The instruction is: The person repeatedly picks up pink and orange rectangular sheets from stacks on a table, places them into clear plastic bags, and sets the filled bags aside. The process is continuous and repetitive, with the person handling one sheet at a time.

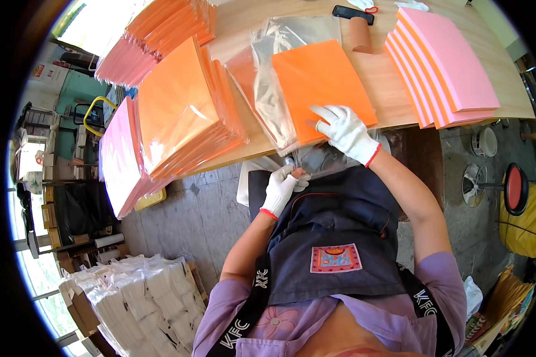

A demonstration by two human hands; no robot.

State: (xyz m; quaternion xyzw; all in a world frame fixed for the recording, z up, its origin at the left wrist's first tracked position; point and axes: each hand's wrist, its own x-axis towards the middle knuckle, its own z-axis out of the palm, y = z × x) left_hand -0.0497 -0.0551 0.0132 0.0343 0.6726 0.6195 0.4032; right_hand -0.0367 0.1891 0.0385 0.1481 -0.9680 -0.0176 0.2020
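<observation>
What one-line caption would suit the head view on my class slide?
Beside a wooden table, the white-gloved right hand overlaps an orange sheet; the left hand works lower down.

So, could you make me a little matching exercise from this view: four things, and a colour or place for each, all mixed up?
Things:
1. Right hand
2. Phone
3. Stool seat
4. Stack at the table's right

Descriptions:
A. Red with a black rim
B. Pink and orange in layers
C. White-gloved, at the near edge of the middle orange sheet
D. Black, lying on the wooden table

Right pairs: 1-C, 2-D, 3-A, 4-B.
</observation>
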